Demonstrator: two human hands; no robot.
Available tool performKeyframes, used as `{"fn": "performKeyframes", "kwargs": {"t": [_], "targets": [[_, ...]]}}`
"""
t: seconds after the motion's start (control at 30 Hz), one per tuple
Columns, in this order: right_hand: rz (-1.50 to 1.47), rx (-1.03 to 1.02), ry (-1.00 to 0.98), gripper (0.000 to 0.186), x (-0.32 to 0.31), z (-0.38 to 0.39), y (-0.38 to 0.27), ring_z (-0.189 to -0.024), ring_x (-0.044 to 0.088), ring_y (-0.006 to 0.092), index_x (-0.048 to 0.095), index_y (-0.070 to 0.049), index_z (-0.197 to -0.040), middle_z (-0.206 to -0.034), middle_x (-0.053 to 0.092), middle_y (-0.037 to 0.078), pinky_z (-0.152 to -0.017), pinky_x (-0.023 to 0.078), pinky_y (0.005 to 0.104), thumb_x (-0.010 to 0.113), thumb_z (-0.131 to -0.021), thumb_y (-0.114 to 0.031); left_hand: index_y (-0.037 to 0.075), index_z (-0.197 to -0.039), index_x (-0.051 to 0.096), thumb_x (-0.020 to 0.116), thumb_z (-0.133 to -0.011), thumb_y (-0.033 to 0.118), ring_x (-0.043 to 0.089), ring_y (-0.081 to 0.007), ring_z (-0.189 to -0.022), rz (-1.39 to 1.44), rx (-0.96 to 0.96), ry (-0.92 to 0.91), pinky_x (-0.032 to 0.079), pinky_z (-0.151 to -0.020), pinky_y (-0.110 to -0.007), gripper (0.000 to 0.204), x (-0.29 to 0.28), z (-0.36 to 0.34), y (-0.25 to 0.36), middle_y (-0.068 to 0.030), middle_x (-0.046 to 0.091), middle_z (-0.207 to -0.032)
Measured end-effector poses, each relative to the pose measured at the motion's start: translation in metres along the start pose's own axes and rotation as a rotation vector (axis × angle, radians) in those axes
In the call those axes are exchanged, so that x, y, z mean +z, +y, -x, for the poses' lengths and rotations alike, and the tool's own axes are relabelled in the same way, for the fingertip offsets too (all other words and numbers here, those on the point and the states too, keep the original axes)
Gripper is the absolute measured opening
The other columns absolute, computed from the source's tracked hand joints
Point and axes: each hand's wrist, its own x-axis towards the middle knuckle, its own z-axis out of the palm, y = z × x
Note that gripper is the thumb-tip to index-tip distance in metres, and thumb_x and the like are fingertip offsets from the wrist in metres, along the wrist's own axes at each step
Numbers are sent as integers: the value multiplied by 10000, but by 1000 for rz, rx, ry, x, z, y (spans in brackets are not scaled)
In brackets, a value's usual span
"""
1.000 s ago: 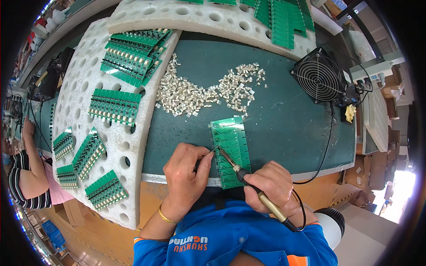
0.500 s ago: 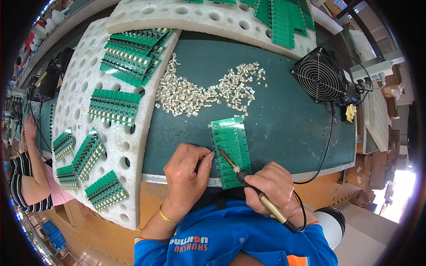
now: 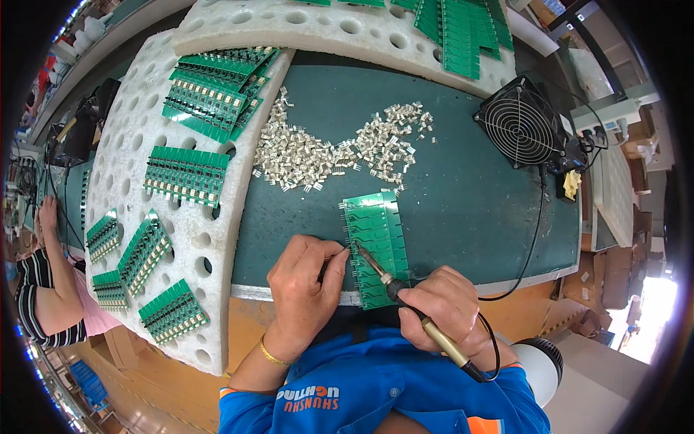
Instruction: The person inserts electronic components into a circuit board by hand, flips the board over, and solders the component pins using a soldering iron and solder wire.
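Observation:
A green circuit board lies on the dark green bench mat, with a row of pins along its left edge. My right hand is closed around a soldering iron with a gold-coloured handle, and the iron's tip touches or nearly touches the board near that edge. Beside the same spot, my left hand has thumb and forefinger pinched together; what they hold, if anything, is too small to make out. Beyond the board is a loose heap of small white connectors with metal pins.
White foam sheets with round holes stand at left and back, carrying several green boards. A black fan stands at the right, its cable curving to the front edge. Another person's arm shows at far left.
Almost nothing differs: both hands and the iron keep their places at the board's left edge, with only slight shifts. The other person's hand at far left has moved a little.

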Motion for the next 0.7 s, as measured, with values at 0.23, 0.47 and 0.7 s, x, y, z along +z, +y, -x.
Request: {"fn": "performKeyframes", "kwargs": {"t": [0.23,0.47,0.7], "targets": [[14,-2,17,351,-4,1,-1,-522,547,200,624,-37,-962,-667,602,51,-491,423,309,739,-633,0,19,-789,634,723,-763,-18,518,-168,-540,-8,-21,17,405,-472,-284,100,-2,1,3,-76,569,-727],[-1,6,19,347,-6,4,-1,-521,547,201,623,-38,-958,-667,603,52,-489,421,308,741,-634,2,18,-816,591,710,-776,-16,549,-207,-545,-19,-83,-4,436,-480,-315,130,-8,6,6,-97,571,-760],[-21,12,61,326,-4,7,0,-507,544,204,624,-35,-937,-667,605,52,-478,413,313,731,-633,11,-10,-841,580,664,-831,-29,498,-141,-593,13,11,-35,422,-517,-260,87,-5,10,5,-86,533,-820]]}}
